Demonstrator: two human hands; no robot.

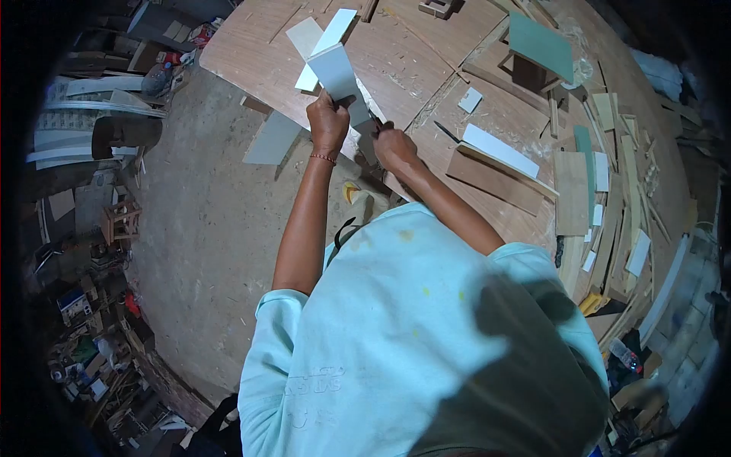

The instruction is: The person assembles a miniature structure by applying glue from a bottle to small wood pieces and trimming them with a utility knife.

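My left hand (329, 122) is closed around the lower part of a white board (336, 70), which is tilted up over the near edge of the wooden worktable (263, 49). Just to its right, my right hand (394, 146) is closed by the same edge, with a small dark thing showing at its fingers. What that thing is, I cannot make out. Beyond the board, a white strip (337, 29) lies across a paler flat piece (303, 35). Right of my right hand are a thin dark pointed tool (446, 132) and a white-faced board (502, 152).
A small green-topped stool (542, 47) and a little white block (470, 100) are on the worktable. Wood strips (628, 198) line its right side. Below the table edge, a pale panel (272, 139) stands over the concrete floor (205, 206). Stacked boards (95, 107) fill the left.
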